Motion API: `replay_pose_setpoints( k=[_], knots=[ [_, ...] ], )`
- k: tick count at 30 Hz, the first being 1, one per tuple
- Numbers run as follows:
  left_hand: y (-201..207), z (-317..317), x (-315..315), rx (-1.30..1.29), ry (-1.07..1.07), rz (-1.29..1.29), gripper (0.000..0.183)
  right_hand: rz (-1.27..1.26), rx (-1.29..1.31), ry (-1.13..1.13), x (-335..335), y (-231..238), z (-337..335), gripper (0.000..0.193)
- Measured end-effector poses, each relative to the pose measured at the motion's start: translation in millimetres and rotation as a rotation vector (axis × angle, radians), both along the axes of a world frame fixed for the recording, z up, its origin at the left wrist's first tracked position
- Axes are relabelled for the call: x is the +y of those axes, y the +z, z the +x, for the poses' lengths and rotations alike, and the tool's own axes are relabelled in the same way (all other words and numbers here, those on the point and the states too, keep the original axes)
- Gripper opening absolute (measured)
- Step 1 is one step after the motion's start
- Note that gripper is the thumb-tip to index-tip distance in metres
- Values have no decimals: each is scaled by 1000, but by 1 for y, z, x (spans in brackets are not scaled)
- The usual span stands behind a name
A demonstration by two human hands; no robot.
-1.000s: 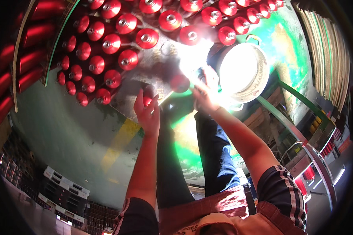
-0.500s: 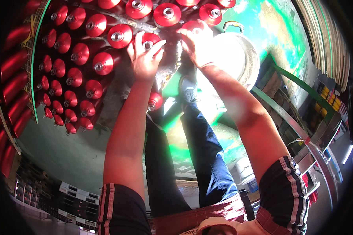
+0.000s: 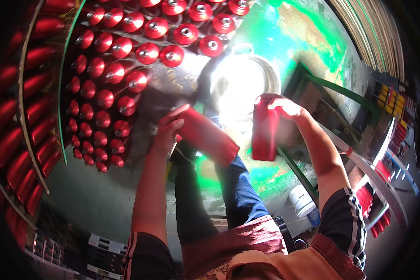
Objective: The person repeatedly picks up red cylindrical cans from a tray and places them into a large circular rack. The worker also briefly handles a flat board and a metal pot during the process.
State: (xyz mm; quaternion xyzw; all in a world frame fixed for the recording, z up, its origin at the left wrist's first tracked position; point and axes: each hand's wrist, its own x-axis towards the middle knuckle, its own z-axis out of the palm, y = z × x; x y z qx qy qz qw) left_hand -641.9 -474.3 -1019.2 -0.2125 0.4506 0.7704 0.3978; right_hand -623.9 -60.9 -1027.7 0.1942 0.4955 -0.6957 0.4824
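My left hand (image 3: 171, 127) is closed around the top end of a red metal cylinder (image 3: 211, 139), which slants down to the right in front of my legs. Its neck is hidden by my fingers. Further right, my right hand (image 3: 287, 107) grips a second red cylinder (image 3: 265, 133) by its upper end. That one hangs nearly upright, base toward me, slightly blurred. Both are off the floor and apart from each other. Just beyond them sits a round metal tub (image 3: 272, 77), its inside washed out by glare.
Rows of standing red cylinders with metal necks (image 3: 114, 73) fill the far left. Stacked red cylinders lie behind a rail (image 3: 63, 107) at the left edge. A green metal frame (image 3: 333, 86) stands right, a white bucket (image 3: 301, 200) nearer. Sheets (image 3: 378, 37) lean at the far right.
Both hands have lifted a cylinder from the far row and drawn it nearer, tilting the bases toward me. My right hand has moved right. The whole view has shifted too.
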Motion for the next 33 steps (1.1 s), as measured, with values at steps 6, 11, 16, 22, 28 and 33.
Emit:
replay_pose_setpoints(
  k=[6,11,16,22,28,33],
  knots=[
    [-90,38,107,-406,-154,562,32,-64,-564,94,48,-75,49,47],
    [-116,77,154,-323,-206,392,56,-23,-576,154,60,-103,53,42],
    [-100,101,154,-288,-84,433,54,54,-663,304,61,-111,48,39],
    [-77,117,132,-413,78,566,52,35,-425,164,57,-77,53,44],
    [-43,141,57,-587,315,740,50,148,33,-155,19,-27,38,42],
    [33,190,-101,-623,718,614,49,397,575,-256,-68,11,3,37]
  ],
)
